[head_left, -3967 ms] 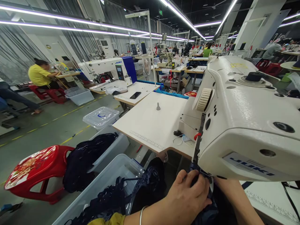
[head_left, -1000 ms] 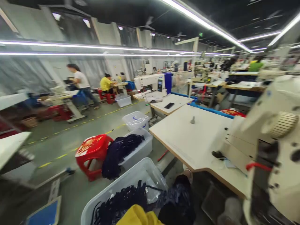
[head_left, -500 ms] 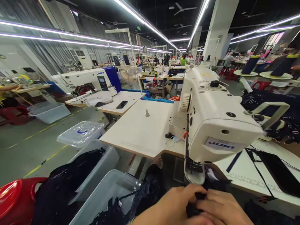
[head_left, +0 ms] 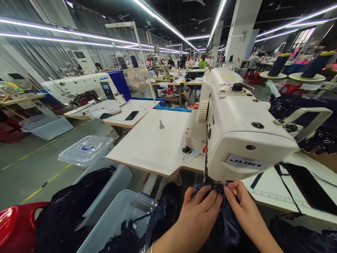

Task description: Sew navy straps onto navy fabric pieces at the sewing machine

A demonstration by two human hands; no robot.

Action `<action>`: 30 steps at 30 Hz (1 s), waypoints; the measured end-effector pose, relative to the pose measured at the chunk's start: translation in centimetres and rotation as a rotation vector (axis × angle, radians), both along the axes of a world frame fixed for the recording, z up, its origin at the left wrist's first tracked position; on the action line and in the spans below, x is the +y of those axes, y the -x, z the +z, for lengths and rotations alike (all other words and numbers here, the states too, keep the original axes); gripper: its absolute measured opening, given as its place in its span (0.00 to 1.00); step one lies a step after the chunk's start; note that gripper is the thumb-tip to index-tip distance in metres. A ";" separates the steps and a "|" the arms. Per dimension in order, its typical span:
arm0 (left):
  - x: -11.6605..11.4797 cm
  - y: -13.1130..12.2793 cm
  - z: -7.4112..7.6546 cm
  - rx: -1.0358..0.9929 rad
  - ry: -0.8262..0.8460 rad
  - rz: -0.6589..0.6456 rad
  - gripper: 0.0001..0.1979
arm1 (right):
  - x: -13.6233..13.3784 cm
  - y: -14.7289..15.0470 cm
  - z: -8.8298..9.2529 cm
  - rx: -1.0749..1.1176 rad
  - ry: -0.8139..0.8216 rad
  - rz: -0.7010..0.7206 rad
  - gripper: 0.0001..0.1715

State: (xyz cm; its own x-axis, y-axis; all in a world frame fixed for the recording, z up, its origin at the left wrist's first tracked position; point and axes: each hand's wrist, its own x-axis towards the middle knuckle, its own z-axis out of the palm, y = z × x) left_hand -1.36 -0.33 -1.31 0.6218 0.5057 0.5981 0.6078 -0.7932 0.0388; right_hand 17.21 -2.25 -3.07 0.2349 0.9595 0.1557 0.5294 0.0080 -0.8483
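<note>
Head view: hands up at the Juki sewing machine (head_left: 237, 130).
Left hand (head_left: 200, 214) and right hand (head_left: 243, 207) have risen; fingers of both pinch the navy fabric (head_left: 228, 228) right beneath its head.

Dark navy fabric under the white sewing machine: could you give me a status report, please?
Left hand and right hand both pinching. Dark navy fabric bunched beneath white sewing machine head. Nothing obstructing.

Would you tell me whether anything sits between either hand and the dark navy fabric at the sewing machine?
Nothing visible does. The left hand and right hand both grip the dark navy fabric directly, just under the front of the Juki sewing machine head.
</note>
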 end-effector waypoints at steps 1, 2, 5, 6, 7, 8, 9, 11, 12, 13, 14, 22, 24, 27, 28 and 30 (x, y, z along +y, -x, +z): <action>0.0 -0.1 -0.1 0.020 -0.010 0.022 0.13 | 0.0 -0.1 0.0 -0.002 -0.001 -0.019 0.15; 0.0 -0.2 -0.3 0.038 -0.016 0.040 0.13 | 0.1 -0.1 0.0 -0.006 0.000 -0.034 0.14; 0.1 -0.6 -0.5 0.084 -0.028 0.078 0.15 | 0.5 -0.4 -0.1 -0.017 0.020 -0.029 0.14; 0.1 -0.7 -0.5 0.090 -0.027 0.085 0.15 | 0.6 -0.5 -0.2 -0.021 0.034 -0.026 0.14; 0.2 -0.8 -0.5 0.093 -0.023 0.088 0.16 | 0.8 -0.5 -0.2 -0.028 0.050 -0.029 0.15; 0.2 -0.9 -0.5 0.094 -0.015 0.089 0.16 | 0.9 -0.6 -0.1 -0.035 0.068 -0.038 0.15; 0.2 -0.9 -0.5 0.095 -0.007 0.091 0.16 | 1.1 -0.6 0.0 -0.040 0.085 -0.050 0.16; 0.2 -1.1 -0.6 0.106 -0.001 0.098 0.16 | 1.2 -0.5 0.2 -0.037 0.121 -0.078 0.19; 0.2 -1.1 -0.6 0.117 -0.005 0.103 0.16 | 1.3 -0.5 0.3 -0.031 0.139 -0.087 0.20; 0.2 -1.2 -0.7 0.129 -0.014 0.111 0.17 | 1.3 -0.5 0.3 -0.025 0.154 -0.095 0.21; 0.2 -1.2 -0.8 0.138 -0.025 0.121 0.17 | 1.3 -0.5 0.4 -0.019 0.166 -0.100 0.22; 0.2 -1.5 -0.7 0.153 -0.072 0.148 0.17 | 1.4 -0.7 -0.2 -0.002 0.172 -0.103 0.20; 0.2 -1.4 -0.6 0.145 -0.061 0.134 0.17 | 1.3 -0.7 -0.1 -0.009 0.170 -0.116 0.20; 0.2 -1.3 -0.7 0.143 -0.050 0.123 0.17 | 1.1 -0.8 0.0 -0.034 0.177 -0.137 0.20; 0.2 -1.3 -0.7 0.150 -0.049 0.123 0.17 | 1.1 -0.8 -0.1 -0.036 0.179 -0.140 0.20; 0.3 -1.2 -0.8 0.169 -0.047 0.121 0.19 | 1.0 -0.9 -0.2 -0.028 0.177 -0.139 0.20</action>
State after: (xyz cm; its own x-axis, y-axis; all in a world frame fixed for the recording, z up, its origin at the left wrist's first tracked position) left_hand -0.19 -0.08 -2.15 0.6517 0.5568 0.5151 0.6937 -0.7122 -0.1077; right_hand 18.11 -1.21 -3.28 0.3644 0.9312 -0.0036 0.5387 -0.2140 -0.8149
